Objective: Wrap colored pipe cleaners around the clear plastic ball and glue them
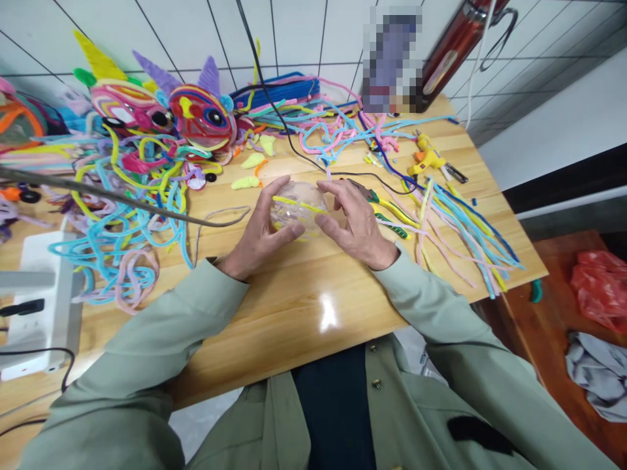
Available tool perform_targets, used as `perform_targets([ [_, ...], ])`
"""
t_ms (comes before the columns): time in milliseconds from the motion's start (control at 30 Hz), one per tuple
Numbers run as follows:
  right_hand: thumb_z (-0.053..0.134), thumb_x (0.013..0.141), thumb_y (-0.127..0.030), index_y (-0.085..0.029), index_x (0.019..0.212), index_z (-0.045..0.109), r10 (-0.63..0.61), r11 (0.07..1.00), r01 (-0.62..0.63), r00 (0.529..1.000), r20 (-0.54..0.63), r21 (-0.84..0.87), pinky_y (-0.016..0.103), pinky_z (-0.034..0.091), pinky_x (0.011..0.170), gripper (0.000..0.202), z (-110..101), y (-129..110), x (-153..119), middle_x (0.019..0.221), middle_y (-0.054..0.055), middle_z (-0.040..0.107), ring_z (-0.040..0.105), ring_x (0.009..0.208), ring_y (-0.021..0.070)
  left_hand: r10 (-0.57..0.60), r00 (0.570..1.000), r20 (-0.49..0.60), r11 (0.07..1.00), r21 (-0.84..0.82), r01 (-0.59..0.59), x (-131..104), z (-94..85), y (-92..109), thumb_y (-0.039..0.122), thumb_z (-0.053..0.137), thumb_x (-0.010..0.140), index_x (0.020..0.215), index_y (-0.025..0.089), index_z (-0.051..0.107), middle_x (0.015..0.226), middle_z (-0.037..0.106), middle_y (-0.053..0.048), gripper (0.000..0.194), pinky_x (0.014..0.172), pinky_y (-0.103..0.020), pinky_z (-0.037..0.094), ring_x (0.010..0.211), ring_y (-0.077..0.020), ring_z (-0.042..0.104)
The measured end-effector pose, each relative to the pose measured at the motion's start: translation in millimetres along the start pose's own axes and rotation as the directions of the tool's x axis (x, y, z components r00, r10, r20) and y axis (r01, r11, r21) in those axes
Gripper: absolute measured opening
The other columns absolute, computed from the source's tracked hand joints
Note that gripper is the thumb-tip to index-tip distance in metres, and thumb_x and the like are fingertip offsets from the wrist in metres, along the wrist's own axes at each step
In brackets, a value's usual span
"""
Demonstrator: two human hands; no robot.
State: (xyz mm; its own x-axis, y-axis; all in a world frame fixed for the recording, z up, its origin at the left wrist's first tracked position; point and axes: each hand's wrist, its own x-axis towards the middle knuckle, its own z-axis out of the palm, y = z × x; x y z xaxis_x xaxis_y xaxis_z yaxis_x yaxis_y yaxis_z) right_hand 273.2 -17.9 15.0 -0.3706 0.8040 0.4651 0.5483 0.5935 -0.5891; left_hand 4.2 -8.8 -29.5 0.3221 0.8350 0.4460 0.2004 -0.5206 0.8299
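Observation:
A clear, rounded plastic piece (298, 194) with a yellow fuzzy strip (294, 202) across it lies between my hands over the wooden table. My left hand (267, 232) curves round its left side, with the thumb along the near edge. On the opposite side, my right hand (350, 222) touches the piece with bent fingers and thumb. Just right of my right hand are pliers (392, 212) with green and yellow handles. Pale yellow leaf-like pieces (252, 171) lie beyond my left hand.
Decorated masks (203, 117) and tangled fuzzy stems (142, 170) fill the left. More stems (460, 228) and a yellow glue gun (428, 156) lie right. A red flask (455, 49) stands at the back; a white power strip (42, 294) is far left. Cables cross the view.

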Motion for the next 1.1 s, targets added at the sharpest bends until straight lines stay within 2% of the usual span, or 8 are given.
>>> perform_targets([
  [100, 0.054, 0.117, -0.083, -0.023, 0.165, 0.068, 0.019, 1.0, -0.018, 1.0, 0.017, -0.014, 0.062, 0.065, 0.121, 0.078, 0, 2, 0, 0.157, 0.021, 0.079, 0.076, 0.138, 0.0384, -0.031, 0.999, -0.011, 0.999, -0.007, 0.031, -1, -1.1, 3, 0.085, 0.079, 0.11, 0.18, 0.037, 0.049, 0.175, 0.064, -0.014, 0.09, 0.132, -0.06, 0.061, 0.158, -0.0417, 0.069],
  [267, 0.069, 0.106, -0.092, -0.023, 0.171, 0.063, 0.024, 0.999, -0.02, 0.996, 0.085, -0.042, 0.068, 0.06, 0.13, 0.094, 0, 3, -1, 0.167, 0.023, 0.074, 0.07, 0.153, 0.0436, -0.012, 0.994, -0.108, 0.996, 0.088, 0.022, -2, 1.6, -2, 0.094, 0.078, 0.104, 0.176, 0.032, 0.052, 0.17, 0.065, -0.015, 0.099, 0.129, -0.058, 0.063, 0.154, -0.0414, 0.069],
  [467, 0.074, 0.108, -0.081, -0.027, 0.174, 0.062, 0.06, 0.996, -0.052, 0.991, 0.123, -0.067, 0.072, 0.059, 0.133, 0.086, -1, 1, -4, 0.171, 0.021, 0.072, 0.068, 0.158, 0.0447, 0.014, 0.996, -0.088, 0.996, 0.091, -0.006, -5, 6.7, -6, 0.097, 0.078, 0.102, 0.177, 0.033, 0.047, 0.172, 0.062, -0.016, 0.103, 0.132, -0.059, 0.062, 0.157, -0.0419, 0.067],
  [600, 0.074, 0.11, -0.075, -0.026, 0.177, 0.06, 0.044, 0.998, -0.035, 0.988, 0.146, -0.059, 0.073, 0.06, 0.133, 0.084, -5, 6, -6, 0.176, 0.022, 0.069, 0.066, 0.163, 0.045, -0.023, 0.999, -0.045, 0.998, 0.051, 0.025, -7, 8.5, -2, 0.094, 0.075, 0.106, 0.179, 0.033, 0.042, 0.178, 0.056, -0.019, 0.1, 0.14, -0.062, 0.055, 0.167, -0.0417, 0.061],
  [767, 0.075, 0.109, -0.067, -0.023, 0.178, 0.058, 0.021, 0.999, -0.015, 0.985, 0.173, -0.041, 0.075, 0.059, 0.135, 0.083, -10, 13, -9, 0.178, 0.023, 0.067, 0.066, 0.164, 0.0453, -0.007, 1.0, 0.005, 0.993, 0.119, 0.007, -6, 5.8, 5, 0.088, 0.077, 0.109, 0.179, 0.026, 0.042, 0.178, 0.056, -0.022, 0.1, 0.145, -0.063, 0.05, 0.169, -0.0422, 0.058],
  [867, 0.077, 0.108, -0.061, -0.025, 0.177, 0.059, 0.041, 0.999, -0.036, 0.982, 0.186, -0.03, 0.077, 0.06, 0.132, 0.08, -12, 15, -11, 0.177, 0.022, 0.069, 0.068, 0.161, 0.0455, -0.002, 0.999, 0.033, 0.983, 0.186, -0.004, -4, 4.1, 4, 0.087, 0.078, 0.108, 0.177, 0.027, 0.047, 0.174, 0.06, -0.02, 0.097, 0.143, -0.064, 0.051, 0.166, -0.0423, 0.059],
  [967, 0.075, 0.108, -0.06, -0.024, 0.175, 0.06, 0.06, 0.998, -0.06, 0.981, 0.185, -0.007, 0.073, 0.065, 0.126, 0.077, -10, 15, -11, 0.174, 0.022, 0.071, 0.069, 0.158, 0.0436, 0.057, 0.998, -0.02, 0.977, 0.205, -0.052, -5, 6.2, 0, 0.086, 0.083, 0.106, 0.172, 0.027, 0.051, 0.166, 0.063, -0.019, 0.093, 0.139, -0.065, 0.055, 0.159, -0.0416, 0.063],
  [1100, 0.075, 0.108, -0.058, -0.023, 0.172, 0.061, 0.053, 0.998, -0.056, 0.987, 0.152, 0.012, 0.068, 0.068, 0.12, 0.074, -7, 13, -10, 0.17, 0.022, 0.074, 0.073, 0.149, 0.0407, 0.114, 0.991, -0.064, 0.98, 0.172, -0.101, -5, 11.4, -6, 0.086, 0.081, 0.107, 0.174, 0.032, 0.046, 0.169, 0.06, -0.017, 0.093, 0.136, -0.064, 0.058, 0.159, -0.0397, 0.063],
])
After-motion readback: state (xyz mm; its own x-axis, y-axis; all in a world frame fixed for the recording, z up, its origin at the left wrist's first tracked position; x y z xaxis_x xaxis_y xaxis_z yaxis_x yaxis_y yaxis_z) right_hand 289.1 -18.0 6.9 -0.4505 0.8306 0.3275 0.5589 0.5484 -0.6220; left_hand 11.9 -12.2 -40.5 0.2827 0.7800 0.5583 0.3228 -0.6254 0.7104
